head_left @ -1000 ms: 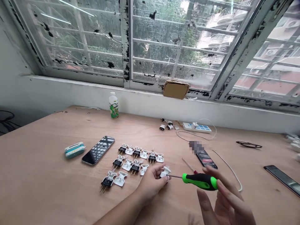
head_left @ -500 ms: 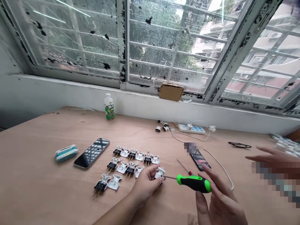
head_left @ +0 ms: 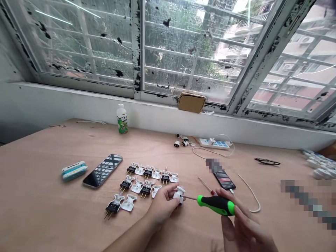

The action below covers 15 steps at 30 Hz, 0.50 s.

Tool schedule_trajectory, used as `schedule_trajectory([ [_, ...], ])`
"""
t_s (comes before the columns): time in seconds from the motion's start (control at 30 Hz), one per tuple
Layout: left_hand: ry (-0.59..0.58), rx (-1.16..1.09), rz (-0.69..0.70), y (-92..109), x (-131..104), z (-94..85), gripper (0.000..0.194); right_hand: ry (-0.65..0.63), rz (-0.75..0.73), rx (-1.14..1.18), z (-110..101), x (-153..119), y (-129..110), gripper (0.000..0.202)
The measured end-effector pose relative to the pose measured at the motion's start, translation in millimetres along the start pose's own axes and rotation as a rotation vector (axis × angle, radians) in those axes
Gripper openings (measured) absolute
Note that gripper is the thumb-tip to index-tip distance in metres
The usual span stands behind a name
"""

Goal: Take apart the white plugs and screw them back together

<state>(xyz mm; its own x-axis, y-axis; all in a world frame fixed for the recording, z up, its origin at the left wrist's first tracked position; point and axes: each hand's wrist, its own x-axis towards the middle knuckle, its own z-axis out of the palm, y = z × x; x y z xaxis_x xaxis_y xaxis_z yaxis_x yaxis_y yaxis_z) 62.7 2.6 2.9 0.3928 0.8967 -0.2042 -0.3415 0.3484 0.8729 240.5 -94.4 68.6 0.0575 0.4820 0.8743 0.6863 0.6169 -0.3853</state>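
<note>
A white plug (head_left: 179, 193) is being pinched between the thumb and fingers of the left hand (head_left: 164, 202), just above the desk (head_left: 65, 217), and its side is being turned toward the right, presumably so that its screw hole is being presented to the tool. A green-and-black screwdriver (head_left: 216, 205) is being grasped at the butt of its handle by the fingertips of the right hand (head_left: 246, 224), a light hold by which twisting is probably being made easier than by a full fist. The shaft is being held nearly level, with its tip meeting the plug; whether a screw is being engaged cannot be told, as the contact is too small to be seen. Neither of the hands is being left empty. Beside the left hand, black plug inserts (head_left: 113, 207) with brass pins are being cradled in white shell halves, and bare shell halves (head_left: 128, 203) are being set next to them in rows, seemingly so that matching parts are being paired within easy reach. Beyond the green handle, a red-handled screwdriver (head_left: 206, 185) is being left on the desk, near a smartphone (head_left: 224, 179). Farther back, more plugs (head_left: 183, 143) are being grouped beside a power strip (head_left: 214, 143), well apart from the rows.
</note>
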Motion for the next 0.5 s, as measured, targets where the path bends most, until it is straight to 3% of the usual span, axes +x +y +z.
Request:
schedule_trajectory([
  [0.17, -0.019, -0.001, 0.012, -1.3, 1.6, 0.0, 0.065, 0.063, -0.082, -0.073, 2.8, 7.7, 1.3, 0.056],
  [0.27, -0.019, 0.008, 0.018, 0.0, 1.3, 0.3, 0.066, 0.133, -0.027, 0.024, 6.4, 8.8, -2.6, 0.057],
  [0.43, 0.013, 0.015, 0.006, 2.0, 2.1, 0.0, 0.065, 0.002, 0.038, 0.047, 2.6, 1.7, -1.2, 0.048],
  [0.5, 0.007, 0.001, 0.006, 1.5, 2.6, 0.4, 0.063, 0.038, 0.047, 0.010, 1.8, 0.2, 2.2, 0.044],
])
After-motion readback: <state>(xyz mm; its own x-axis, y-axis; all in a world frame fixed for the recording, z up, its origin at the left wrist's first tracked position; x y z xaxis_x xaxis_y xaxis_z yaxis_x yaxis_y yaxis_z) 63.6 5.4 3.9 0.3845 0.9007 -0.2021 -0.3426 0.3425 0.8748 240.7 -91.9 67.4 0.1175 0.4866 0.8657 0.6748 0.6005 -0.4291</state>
